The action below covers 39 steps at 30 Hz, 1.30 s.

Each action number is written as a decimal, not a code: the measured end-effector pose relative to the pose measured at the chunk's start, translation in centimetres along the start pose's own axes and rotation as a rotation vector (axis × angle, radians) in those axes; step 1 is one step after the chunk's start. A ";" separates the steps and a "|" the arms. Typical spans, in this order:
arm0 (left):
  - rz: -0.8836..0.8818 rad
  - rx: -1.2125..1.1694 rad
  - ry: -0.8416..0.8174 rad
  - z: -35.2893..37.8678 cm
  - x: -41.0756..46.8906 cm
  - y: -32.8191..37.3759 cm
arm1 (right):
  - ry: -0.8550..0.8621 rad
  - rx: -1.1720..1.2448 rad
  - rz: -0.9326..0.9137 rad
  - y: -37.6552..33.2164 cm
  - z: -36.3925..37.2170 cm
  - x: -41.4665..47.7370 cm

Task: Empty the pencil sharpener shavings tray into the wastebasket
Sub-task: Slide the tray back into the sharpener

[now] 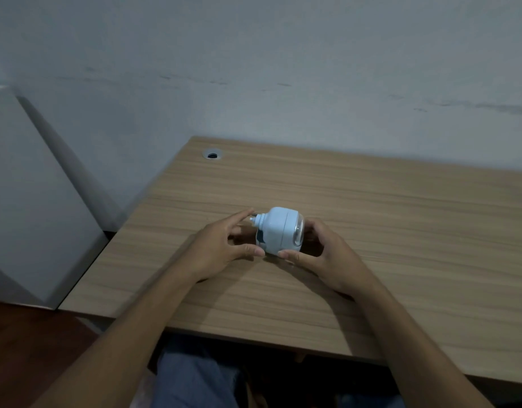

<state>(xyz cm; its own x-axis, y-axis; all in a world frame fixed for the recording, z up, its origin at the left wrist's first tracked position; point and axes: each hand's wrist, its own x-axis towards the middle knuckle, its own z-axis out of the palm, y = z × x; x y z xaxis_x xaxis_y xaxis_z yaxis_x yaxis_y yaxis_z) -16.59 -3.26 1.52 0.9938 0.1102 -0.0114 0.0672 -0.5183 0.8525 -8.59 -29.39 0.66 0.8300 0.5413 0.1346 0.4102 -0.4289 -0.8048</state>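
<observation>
we see a pale wall behind, then a wood-grain desk with a round cable hole near its far left corner. dark floor shows at lower left. both bare forearms reach in over the near edge. the left hand is spread loose, fingertips touching the sharpener's left end but not clamped on it. the right hand cups the right end, thumb under, fingers curled around it. the pencil sharpener, small and white, sits mid-desk between the hands, its clear part facing right.
</observation>
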 end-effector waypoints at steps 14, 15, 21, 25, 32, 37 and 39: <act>0.043 -0.013 0.195 1.2 1.5 -0.7 | 0.135 0.058 0.001 1.1 1.1 -0.4; 0.044 -0.019 0.187 1.2 1.4 -0.7 | 0.137 0.060 0.003 1.0 1.2 -0.4; 0.113 -0.037 0.124 1.4 0.9 -0.5 | 0.133 0.046 -0.042 0.4 1.1 -0.3; 0.124 -0.057 0.108 1.6 1.1 -0.6 | 0.128 0.053 -0.046 0.7 1.0 -0.1; 0.167 -0.161 0.065 1.7 2.8 0.5 | 0.192 0.122 -0.050 1.5 0.7 2.1; 0.179 -0.178 0.110 2.2 6.9 0.3 | 0.262 0.144 -0.060 2.1 0.5 5.4; 0.178 -0.191 0.134 2.1 9.0 0.0 | 0.277 0.129 -0.071 2.6 0.3 7.4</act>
<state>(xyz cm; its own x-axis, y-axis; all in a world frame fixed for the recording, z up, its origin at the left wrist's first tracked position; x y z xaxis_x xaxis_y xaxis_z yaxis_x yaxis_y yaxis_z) -7.44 -4.05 0.35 0.9672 0.1491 0.2058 -0.1379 -0.3721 0.9179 -1.52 -26.27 -0.62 0.8799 0.3408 0.3311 0.4340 -0.2928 -0.8520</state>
